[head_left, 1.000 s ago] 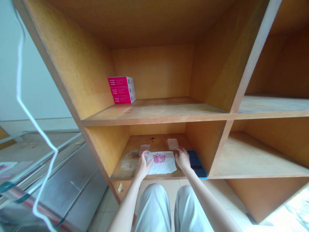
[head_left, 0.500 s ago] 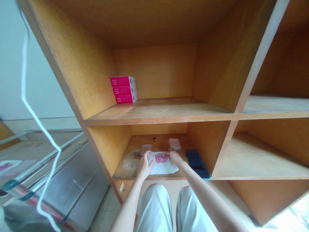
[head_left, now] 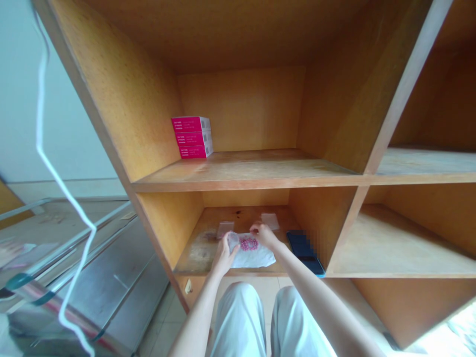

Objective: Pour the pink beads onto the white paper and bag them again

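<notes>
Lower shelf: R. hand, just in from the white sheet's right side, curls by the pink beads atop it, now within reach; grip unclear. L. hand pinches what's prob. a clear bag.

Upper compartment dim toward top; glare at lower right; white cord soft; edges stretched.
</notes>
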{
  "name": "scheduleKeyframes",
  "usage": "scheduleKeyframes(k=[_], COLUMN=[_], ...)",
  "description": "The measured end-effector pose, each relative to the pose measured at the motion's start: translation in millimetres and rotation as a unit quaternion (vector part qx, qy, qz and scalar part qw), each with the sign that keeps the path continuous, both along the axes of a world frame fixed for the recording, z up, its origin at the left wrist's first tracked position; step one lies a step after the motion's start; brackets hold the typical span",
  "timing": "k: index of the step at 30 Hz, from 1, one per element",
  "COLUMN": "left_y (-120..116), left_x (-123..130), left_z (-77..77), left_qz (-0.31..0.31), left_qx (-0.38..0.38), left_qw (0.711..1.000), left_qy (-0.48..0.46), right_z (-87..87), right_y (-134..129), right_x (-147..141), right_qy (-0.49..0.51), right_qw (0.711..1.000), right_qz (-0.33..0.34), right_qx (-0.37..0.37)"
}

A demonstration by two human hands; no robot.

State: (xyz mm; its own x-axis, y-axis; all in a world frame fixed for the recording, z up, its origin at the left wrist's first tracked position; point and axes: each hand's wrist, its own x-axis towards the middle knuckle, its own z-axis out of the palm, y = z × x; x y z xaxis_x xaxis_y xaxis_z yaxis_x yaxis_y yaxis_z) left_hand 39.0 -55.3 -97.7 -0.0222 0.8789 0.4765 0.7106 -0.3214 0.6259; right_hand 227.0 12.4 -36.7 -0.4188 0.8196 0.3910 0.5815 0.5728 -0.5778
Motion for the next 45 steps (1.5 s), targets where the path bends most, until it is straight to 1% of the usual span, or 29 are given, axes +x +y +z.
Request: scheduleKeyframes(k=[4,7,12,21,39,45], left_y=[-0.7,-1.0,0.0,-0.7,-5.4,-5.3], left_x=[0.8,0.9,0.3,0.7,2.7,3.7], left_z=[1.9,2.8,2.3,4.1,9.1,8.7], left_qz=[0.002,0.004,0.002,-0.011,-0.005,-0.001], left_qx=[-0.010,-0.015,-0.016,-0.011,-0.021,-0.002], left_qw=[1.000,1.000,1.000,0.999,1.000,1.000], left_qy=[-0.001,-0.007,-0.015,-0.028,-0.019,-0.009], right_z=[18.6,22.8,19.2,15.6,14.3,16.9], right_y=[-11.3,-15.8,-19.4,-25.0,-25.6,-27.1], right_x=[-18.3,-28.6,-38.8,-48.9,-49.8,-47.4], right_qy=[0.081,0.109,0.112,0.063,0.053,0.046], right_qw=[0.996,0.992,0.992,0.995,0.997,0.994], right_qz=[0.046,0.059,0.043,0.037,0.038,0.053], right_qx=[0.009,-0.002,-0.026,-0.071,-0.050,-0.084])
